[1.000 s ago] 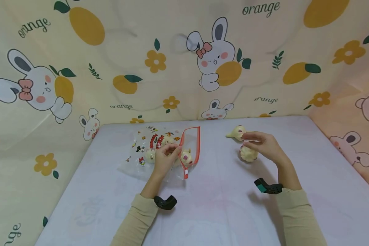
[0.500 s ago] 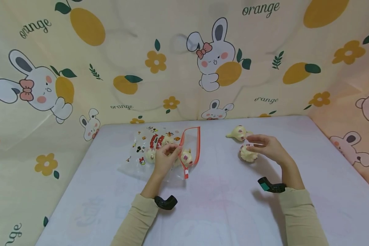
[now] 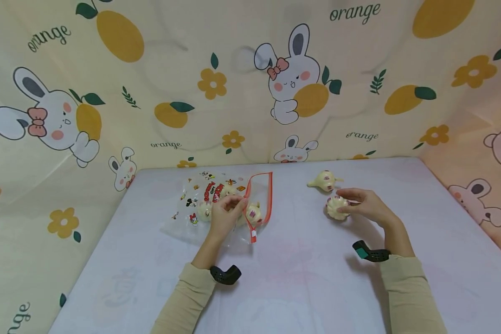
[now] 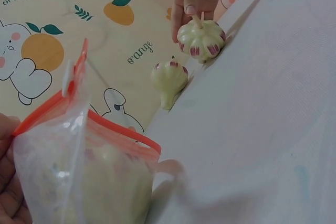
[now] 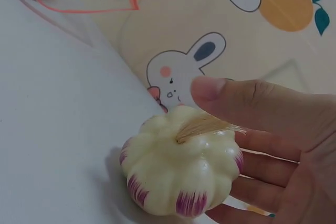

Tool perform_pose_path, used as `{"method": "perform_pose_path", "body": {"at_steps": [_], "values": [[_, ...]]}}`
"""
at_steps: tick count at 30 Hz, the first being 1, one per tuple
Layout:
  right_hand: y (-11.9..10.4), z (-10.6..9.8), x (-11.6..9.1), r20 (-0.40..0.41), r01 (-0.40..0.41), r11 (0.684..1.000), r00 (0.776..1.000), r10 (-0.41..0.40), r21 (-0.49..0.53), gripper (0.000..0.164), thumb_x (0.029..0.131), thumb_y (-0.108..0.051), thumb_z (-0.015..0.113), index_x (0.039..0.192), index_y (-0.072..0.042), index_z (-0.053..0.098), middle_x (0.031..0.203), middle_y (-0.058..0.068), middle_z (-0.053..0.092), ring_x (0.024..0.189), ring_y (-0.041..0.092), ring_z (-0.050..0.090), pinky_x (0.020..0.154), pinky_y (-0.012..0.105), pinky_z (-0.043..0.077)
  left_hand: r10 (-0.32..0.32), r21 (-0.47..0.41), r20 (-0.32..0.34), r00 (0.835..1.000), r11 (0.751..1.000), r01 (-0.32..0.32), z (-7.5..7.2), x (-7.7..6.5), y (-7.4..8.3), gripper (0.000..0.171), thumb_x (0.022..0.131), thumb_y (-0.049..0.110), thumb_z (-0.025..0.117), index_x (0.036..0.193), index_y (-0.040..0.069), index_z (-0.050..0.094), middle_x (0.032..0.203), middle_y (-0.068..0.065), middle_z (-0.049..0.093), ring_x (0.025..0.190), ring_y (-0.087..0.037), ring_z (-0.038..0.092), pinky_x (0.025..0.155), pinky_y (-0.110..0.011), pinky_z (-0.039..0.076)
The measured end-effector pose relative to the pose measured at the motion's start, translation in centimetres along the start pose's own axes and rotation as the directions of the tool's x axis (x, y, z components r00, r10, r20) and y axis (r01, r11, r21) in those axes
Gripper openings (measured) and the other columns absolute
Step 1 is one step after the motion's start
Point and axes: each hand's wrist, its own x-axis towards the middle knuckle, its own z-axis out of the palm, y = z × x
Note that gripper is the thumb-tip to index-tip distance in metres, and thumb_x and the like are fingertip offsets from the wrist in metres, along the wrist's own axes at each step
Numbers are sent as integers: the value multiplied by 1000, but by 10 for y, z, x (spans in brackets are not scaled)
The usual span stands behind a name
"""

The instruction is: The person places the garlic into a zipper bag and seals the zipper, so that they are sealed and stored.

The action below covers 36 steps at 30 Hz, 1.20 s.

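My left hand [image 3: 223, 217] pinches the red-edged mouth of a clear zip bag [image 3: 183, 234] with cartoon prints. Inside lie several garlic bulbs, one of them [image 3: 253, 214] near the opening. At the right, my right hand [image 3: 371, 206] reaches round a loose garlic bulb [image 3: 337, 207] standing on the table. In the right wrist view, the thumb is stretched out above this bulb [image 5: 178, 166], with the other fingers behind it. Just beyond lies a second loose garlic bulb [image 3: 324, 181] on its side, its stalk pointing left.
A white cloth covers the table [image 3: 292, 278]. Behind it hangs a cream curtain [image 3: 234, 37] printed with rabbits and oranges, which also runs along the sides. A black wrist camera [image 3: 225, 275] sits on the left wrist, another camera [image 3: 370, 253] on the right.
My right hand has drawn back from the farther garlic bulb, shifting right and nearer, and come down to the nearer bulb. The left hand and bag have hardly moved.
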Motion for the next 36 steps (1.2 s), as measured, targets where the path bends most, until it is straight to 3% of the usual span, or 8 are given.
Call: {"method": "perform_pose_path", "body": {"at_steps": [3, 9, 11, 13, 15, 18, 26, 36], "values": [[3, 0, 0, 15, 7, 1000, 1000, -7, -1, 63, 86, -25, 72, 136, 3, 48, 142, 26, 49, 131, 45, 46, 105, 49, 43, -3, 4, -6, 1000, 1000, 3, 0, 0, 1, 17, 89, 6, 66, 96, -10, 67, 94, -32, 65, 71, 2, 54, 63, -11, 44], [8, -1, -1, 43, 27, 1000, 999, -27, -5, 63, 84, -22, 72, 137, 2, 47, 144, 28, 46, 131, 47, 44, 106, 57, 40, 3, 8, -26, 1000, 1000, -3, 2, 9, -24, 18, 89, 9, 68, 96, -8, 68, 94, -29, 67, 71, 1, 55, 62, -12, 44], [9, -1, -1, 47, 37, 999, 998, -37, -9, 64, 83, -21, 73, 137, 2, 48, 143, 28, 46, 130, 46, 46, 104, 51, 43, 17, 3, -32, 999, 1000, -17, 2, 10, -27, 18, 88, 11, 69, 95, -6, 68, 93, -27, 67, 71, 1, 55, 62, -12, 44], [10, -1, -1, 47, 49, 999, 998, -48, -13, 64, 82, -20, 75, 136, 2, 49, 142, 28, 48, 128, 42, 47, 101, 38, 47, 31, 2, -37, 999, 1000, -31, 3, 10, -27, 18, 88, 11, 69, 94, -6, 68, 91, -26, 67, 70, 1, 56, 62, -12, 44], [11, -1, 0, 44, 57, 998, 997, -56, -21, 63, 81, -19, 76, 135, 2, 50, 141, 27, 50, 127, 38, 48, 94, 23, 46, 42, 5, -40, 998, 999, -42, 2, 10, -27, 18, 88, 10, 69, 93, -6, 68, 89, -25, 67, 70, 1, 56, 62, -13, 45], [12, 0, 1, 40, 66, 998, 997, -65, -21, 63, 81, -17, 77, 134, 3, 51, 140, 27, 51, 127, 38, 47, 87, 11, 42, 50, 10, -44, 998, 999, -50, 2, 10, -27, 16, 88, 9, 69, 93, -7, 68, 87, -22, 68, 69, 1, 56, 61, -13, 45], [9, 2, 0, 36, 37, 999, 999, -37, -23, 61, 82, -20, 75, 134, 1, 51, 141, 27, 50, 129, 41, 47, 92, 21, 42, 36, 0, -45, 998, 999, -36, 2, 10, -27, 16, 87, 8, 70, 92, -7, 68, 82, -11, 68, 68, 0, 55, 61, -13, 45], [11, 3, 2, 5, 29, 999, 1000, -29, -20, 54, 86, -18, 72, 132, 4, 54, 139, 28, 52, 126, 40, 49, 82, 8, 43, 14, -12, -35, 999, 1000, -14, 2, 10, -28, 18, 88, 11, 69, 93, -6, 68, 91, -24, 67, 70, 0, 56, 62, -12, 44]]}}
